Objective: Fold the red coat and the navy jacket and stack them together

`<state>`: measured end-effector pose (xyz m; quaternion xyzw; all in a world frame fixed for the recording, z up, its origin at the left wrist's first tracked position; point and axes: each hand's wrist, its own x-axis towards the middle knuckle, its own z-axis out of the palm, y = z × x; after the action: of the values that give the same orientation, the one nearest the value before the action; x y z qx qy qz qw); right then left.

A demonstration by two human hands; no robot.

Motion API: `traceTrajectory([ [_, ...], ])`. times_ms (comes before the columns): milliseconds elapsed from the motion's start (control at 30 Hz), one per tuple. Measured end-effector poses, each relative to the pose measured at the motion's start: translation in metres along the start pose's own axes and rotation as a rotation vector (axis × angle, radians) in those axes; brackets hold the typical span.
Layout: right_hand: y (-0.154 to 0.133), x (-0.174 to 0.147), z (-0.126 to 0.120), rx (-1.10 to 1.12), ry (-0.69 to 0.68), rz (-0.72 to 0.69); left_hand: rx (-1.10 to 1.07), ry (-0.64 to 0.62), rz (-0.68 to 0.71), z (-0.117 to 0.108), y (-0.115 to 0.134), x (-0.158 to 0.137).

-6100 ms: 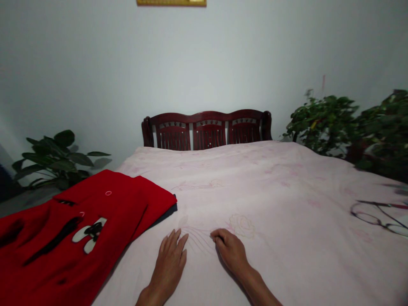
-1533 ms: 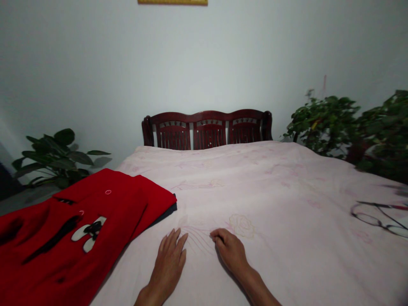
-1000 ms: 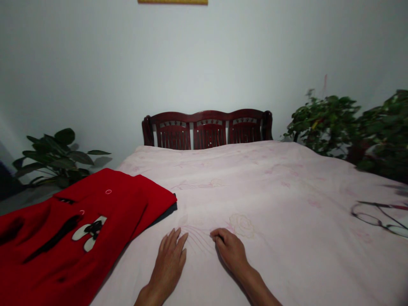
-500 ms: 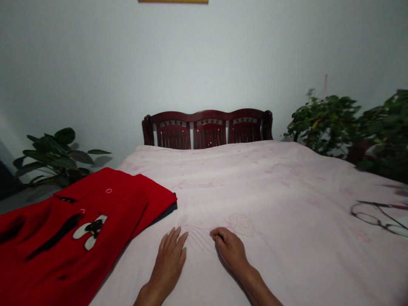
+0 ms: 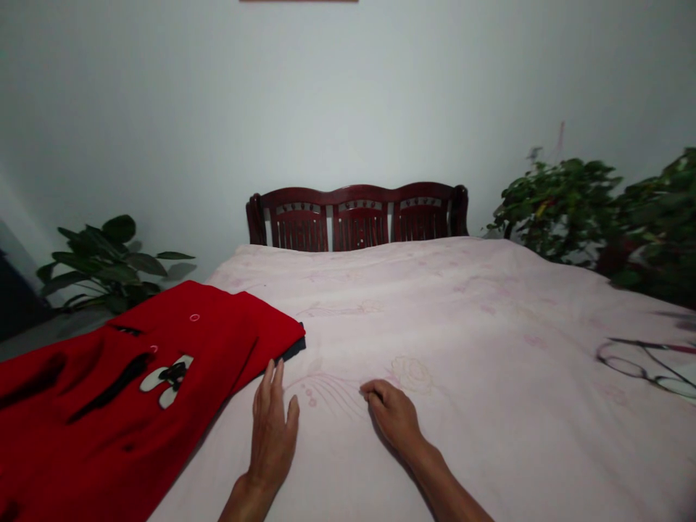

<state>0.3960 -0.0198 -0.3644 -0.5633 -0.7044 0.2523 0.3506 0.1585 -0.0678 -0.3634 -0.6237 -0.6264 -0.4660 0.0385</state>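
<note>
My left hand (image 5: 272,428) is open over the pale pink bedspread (image 5: 500,406), fingers stretched out and thumb apart. Its fingertips reach the edge of a red garment (image 5: 217,341), where a dark cloth (image 5: 295,349) pokes out from underneath; whether they touch it I cannot tell. The garment lies on the left side of the bed, with black and white patches and small pink rings on it. My right hand (image 5: 396,417) rests on the bedspread beside a printed flower, its fingers curled closed. The inside of that hand is hidden, and nothing shows sticking out of it.
Eyeglasses (image 5: 634,366) lie on the bedspread at the far right. A dark red wooden slatted backrest (image 5: 359,217) stands against the wall behind the bed. Leafy plants flank the bed, one at the left (image 5: 103,264) and a bushier one at the right (image 5: 565,206).
My left hand has moved left and slightly forward, to the edge of the red garment, its thumb more apart. My right hand has stayed in nearly the same place. The view has shifted slightly.
</note>
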Motion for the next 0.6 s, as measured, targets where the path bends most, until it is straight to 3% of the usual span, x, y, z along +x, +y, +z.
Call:
traceTrajectory([
  [100,0.001,-0.003,0.000,-0.001,0.002,-0.009,-0.042,0.065,-0.093,-0.022,0.000,0.008],
  [233,0.001,-0.006,-0.002,0.013,0.005,-0.040,0.021,0.145,-0.187,-0.067,-0.018,0.014],
  [467,0.004,-0.009,-0.002,0.017,0.008,-0.041,0.466,0.106,-0.013,-0.136,-0.037,-0.021],
  [600,0.004,-0.010,-0.001,0.006,0.006,-0.039,0.751,0.123,-0.076,-0.157,-0.049,-0.027],
])
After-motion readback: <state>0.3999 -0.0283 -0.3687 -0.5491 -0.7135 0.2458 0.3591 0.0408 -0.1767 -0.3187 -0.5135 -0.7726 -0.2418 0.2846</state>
